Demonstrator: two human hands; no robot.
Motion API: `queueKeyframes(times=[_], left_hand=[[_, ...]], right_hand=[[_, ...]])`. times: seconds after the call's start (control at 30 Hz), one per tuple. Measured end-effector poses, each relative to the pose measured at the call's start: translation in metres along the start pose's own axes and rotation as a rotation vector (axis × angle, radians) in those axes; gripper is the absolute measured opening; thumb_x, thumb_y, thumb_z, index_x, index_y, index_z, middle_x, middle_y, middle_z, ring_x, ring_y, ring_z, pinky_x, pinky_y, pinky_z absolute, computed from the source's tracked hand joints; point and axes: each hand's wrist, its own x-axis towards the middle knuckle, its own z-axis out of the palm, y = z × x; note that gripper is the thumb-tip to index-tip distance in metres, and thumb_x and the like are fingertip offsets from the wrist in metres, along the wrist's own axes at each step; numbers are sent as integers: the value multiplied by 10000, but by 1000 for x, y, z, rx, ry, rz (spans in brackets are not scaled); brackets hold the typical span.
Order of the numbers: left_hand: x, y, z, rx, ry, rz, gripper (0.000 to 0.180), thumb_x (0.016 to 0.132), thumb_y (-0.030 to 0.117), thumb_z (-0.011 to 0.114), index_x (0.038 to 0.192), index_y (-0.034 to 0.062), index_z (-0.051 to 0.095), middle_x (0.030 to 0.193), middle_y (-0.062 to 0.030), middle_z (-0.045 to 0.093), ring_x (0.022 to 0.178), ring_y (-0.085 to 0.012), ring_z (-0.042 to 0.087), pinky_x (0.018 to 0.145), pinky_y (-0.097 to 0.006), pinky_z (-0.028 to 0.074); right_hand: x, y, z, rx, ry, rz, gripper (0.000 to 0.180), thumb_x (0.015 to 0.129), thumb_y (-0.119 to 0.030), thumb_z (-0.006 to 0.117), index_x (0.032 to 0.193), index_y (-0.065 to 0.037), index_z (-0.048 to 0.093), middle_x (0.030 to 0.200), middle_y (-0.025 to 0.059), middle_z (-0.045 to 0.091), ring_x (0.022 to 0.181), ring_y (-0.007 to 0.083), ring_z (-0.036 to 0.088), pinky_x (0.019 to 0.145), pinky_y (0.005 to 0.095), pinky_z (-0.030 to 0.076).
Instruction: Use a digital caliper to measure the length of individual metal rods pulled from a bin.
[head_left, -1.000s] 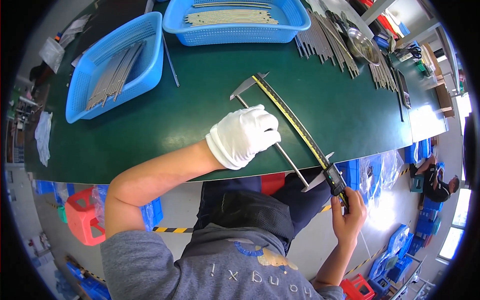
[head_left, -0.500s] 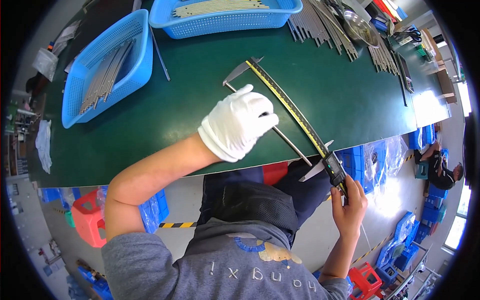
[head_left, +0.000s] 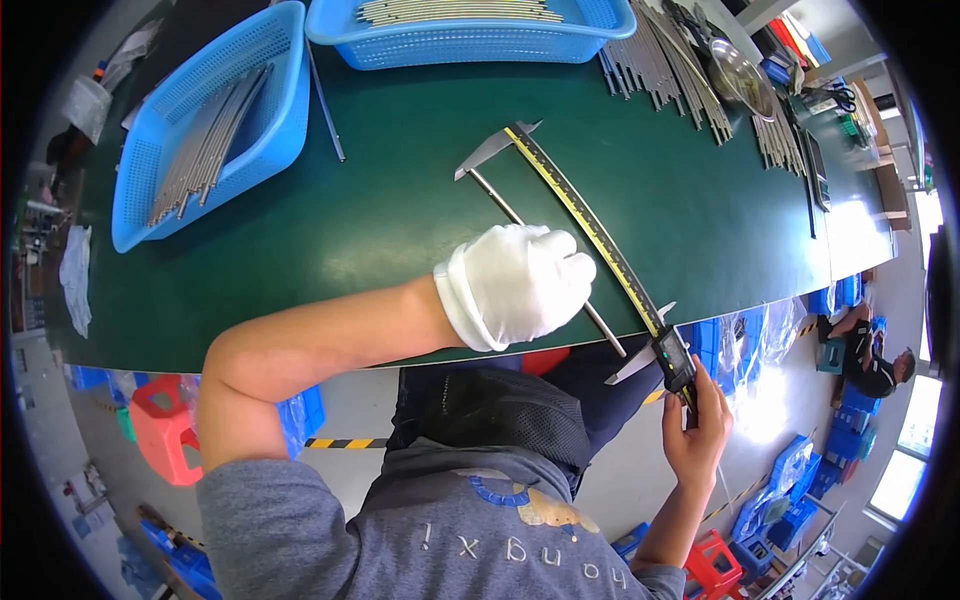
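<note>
My left hand (head_left: 525, 285), in a white glove, is closed around the middle of a thin metal rod (head_left: 495, 196), low over the green table. Beyond the glove, the rod's far end meets the fixed jaw of a long digital caliper (head_left: 592, 228). Its near end sticks out past the table edge, close by the sliding jaw; whether they touch I cannot tell. Bare, my right hand (head_left: 700, 425) grips the caliper at its slider and display, off the table's front edge. The caliper's beam runs slantwise, to the right of the rod and nearly parallel with it.
Blue perforated baskets of rods stand at the far left (head_left: 290, 130) and far middle (head_left: 470, 52). A single rod (head_left: 326, 108) lies between them. Many loose rods (head_left: 665, 70) and a metal bowl (head_left: 740, 78) occupy the far right of the green table (head_left: 400, 190). Another person (head_left: 868, 350) sits at right.
My left hand has slid along the rod toward me and its fingers are more tightly curled. The right hand keeps its hold on the caliper. The whole view has shifted slightly.
</note>
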Motion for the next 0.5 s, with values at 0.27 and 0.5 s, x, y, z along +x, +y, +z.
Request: queueKeyframes(times=[0.27,0.5], left_hand=[[-4,2,0,0,-38,-80,60,691,139,615,746,125,598,728,4,509,696,-153,553,513,-277,496],[-9,2,-4,-33,-55,-54,96,682,126,630,778,127,620,757,5,534,723,-155,566,524,-280,504]], right_hand=[[0,2,-1,-22,-13,9,459,736,4,634,1190,42,571,731,107,564,578,189,550,520,283,416],[-2,5,0,-27,20,-78,446,738,6,634,1179,39,576,719,105,552,560,190,534,501,285,403]])
